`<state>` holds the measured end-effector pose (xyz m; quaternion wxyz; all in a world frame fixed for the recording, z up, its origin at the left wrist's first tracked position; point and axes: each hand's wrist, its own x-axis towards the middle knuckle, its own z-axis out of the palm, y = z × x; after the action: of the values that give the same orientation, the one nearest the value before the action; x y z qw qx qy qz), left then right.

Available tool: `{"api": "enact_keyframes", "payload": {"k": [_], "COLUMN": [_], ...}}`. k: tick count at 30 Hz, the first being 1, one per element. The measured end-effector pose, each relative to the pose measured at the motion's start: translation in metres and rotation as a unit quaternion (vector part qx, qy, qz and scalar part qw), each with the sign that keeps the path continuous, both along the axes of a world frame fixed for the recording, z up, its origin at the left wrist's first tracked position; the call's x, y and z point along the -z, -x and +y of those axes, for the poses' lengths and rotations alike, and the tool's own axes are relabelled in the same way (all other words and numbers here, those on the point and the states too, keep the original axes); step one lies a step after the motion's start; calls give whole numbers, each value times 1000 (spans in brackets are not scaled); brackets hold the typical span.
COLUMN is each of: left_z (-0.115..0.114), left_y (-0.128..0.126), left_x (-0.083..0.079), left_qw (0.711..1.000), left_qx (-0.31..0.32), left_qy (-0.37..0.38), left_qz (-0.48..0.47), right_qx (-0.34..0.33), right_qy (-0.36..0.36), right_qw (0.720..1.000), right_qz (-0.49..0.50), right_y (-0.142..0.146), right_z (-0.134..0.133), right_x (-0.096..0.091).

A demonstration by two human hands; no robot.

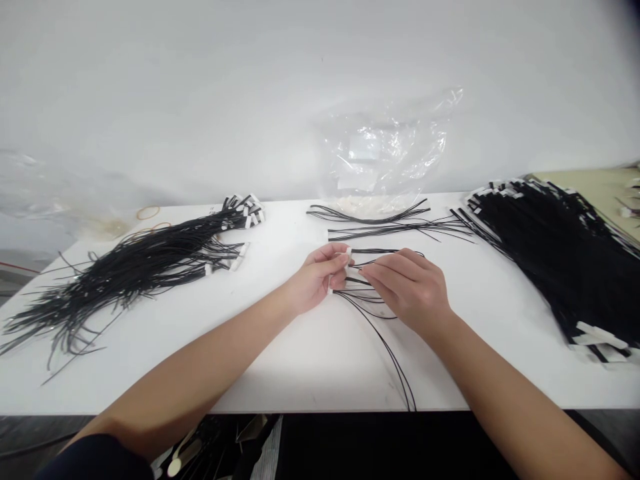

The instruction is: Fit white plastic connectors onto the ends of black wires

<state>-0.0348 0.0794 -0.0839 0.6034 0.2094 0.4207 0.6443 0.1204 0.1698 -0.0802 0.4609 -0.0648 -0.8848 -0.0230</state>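
Observation:
My left hand (320,275) pinches a small white connector housing (349,253) between thumb and fingertips, with black wires (375,251) running out of it to the right. Just right of it, my right hand (413,283) has its fingers pressed together on a thin black wire near the connector; its very tip is too small to make out. Below the hands lie more black wires (393,353), which trail from another white connector (331,287) partly hidden by my left hand and reach the table's front edge.
Bundled black wires with white connectors (145,267) lie to the left. A thick pile of black wires (560,253) covers the right side. Behind my hands are loose black wires (370,217) and a clear plastic bag (390,153). Rubber bands (149,213) lie at the back left of the white table (280,373).

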Motion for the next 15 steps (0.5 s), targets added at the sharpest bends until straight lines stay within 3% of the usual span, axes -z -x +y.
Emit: {"api": "enact_keyframes", "payload": {"k": [15], "left_z": [0], "left_y": [-1], "left_x": [1], "left_qw": [1000], "left_qx": [-6], "left_qy": [-1], "left_qz": [4], "right_qx": [3], "right_qy": [-7], "right_qw": [1000], "right_qz": [-5], "right_y": [0], "right_z": [-1], "right_x": [2]}}
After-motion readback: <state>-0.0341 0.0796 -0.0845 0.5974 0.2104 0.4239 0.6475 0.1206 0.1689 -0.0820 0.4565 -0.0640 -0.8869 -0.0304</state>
